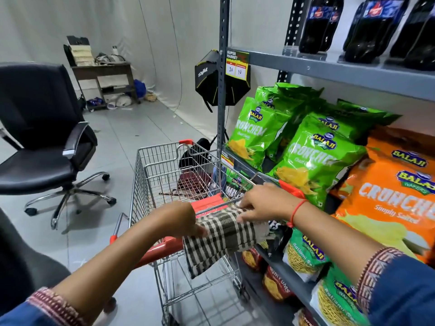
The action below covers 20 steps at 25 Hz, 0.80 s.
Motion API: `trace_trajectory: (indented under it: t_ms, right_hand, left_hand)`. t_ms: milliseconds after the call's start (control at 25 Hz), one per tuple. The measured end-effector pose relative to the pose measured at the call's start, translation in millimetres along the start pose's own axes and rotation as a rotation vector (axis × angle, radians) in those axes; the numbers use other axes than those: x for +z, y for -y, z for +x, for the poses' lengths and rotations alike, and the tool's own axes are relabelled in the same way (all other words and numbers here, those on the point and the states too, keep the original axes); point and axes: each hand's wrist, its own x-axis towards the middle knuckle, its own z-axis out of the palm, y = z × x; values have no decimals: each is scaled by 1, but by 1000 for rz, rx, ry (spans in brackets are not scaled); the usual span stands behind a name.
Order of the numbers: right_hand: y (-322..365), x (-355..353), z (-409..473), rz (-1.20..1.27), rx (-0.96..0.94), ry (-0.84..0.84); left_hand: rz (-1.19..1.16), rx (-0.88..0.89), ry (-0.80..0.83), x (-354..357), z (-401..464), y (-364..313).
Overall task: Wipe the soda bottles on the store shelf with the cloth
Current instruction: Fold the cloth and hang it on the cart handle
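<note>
A brown-and-white checked cloth hangs over the rear rim of a wire shopping cart. My left hand rests on the cloth's left side with fingers pinching it. My right hand grips the cloth's upper right edge by the cart rim. Dark soda bottles with red-and-blue labels stand on the top grey shelf, far above both hands at the upper right.
Green and orange snack bags fill the middle shelf, more packets lie below. A black office chair stands left. A black softbox hangs by the shelf upright. A cluttered desk sits at the far wall.
</note>
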Motion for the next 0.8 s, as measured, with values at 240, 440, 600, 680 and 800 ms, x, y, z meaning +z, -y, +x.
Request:
trace_trajectory:
  t_ms: [240,440,600,680,800]
  right_hand:
    - [9,24,0,-39,13,119]
    - [13,19,5,-6,59,190]
    - [16,14,7,-36,107,242]
    - [17,9,2,-25,111,255]
    - [16,7,-7,60,90,175]
  left_hand:
    - [18,2,27,29,-1,-3]
    - [-24,17,9,36,2,-2]
    - [-70,49,26,34,6,0]
    - [-99,42,47,36,5,4]
    - [-47,12,65,28,2,5]
